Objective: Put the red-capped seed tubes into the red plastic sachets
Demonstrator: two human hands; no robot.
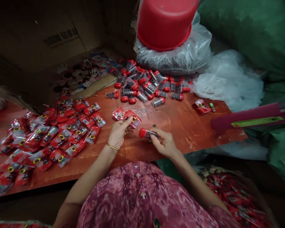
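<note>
Now: your left hand (118, 132) pinches red sachets (127, 116), print unreadable; your right hand (164, 144), just beside, grips a red-capped tube (146, 133).

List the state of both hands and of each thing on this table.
left hand: pinching a red packet by its near edge
right hand: closed on a tube, red cap on, held sideways
tube pile: capped, filled, lying on their sides
packet heap: loose, flat, overlapping
red bucket: upside down on the clear bag
clear bag: full, dark contents
</note>
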